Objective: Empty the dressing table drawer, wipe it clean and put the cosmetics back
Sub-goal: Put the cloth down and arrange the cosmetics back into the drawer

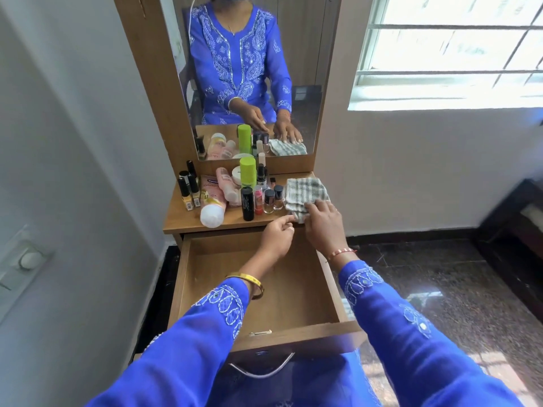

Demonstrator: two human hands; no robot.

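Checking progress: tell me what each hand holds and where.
The right hand rests on the near edge of the checked cloth, fingers over it. The left hand holds nothing, fingertips near the cloth's corner.

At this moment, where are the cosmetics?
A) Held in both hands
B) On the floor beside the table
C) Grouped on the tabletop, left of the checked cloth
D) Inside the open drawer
C: the cosmetics stand and lie on the tabletop, left of the checked cloth, while the open drawer shows a bare bottom.
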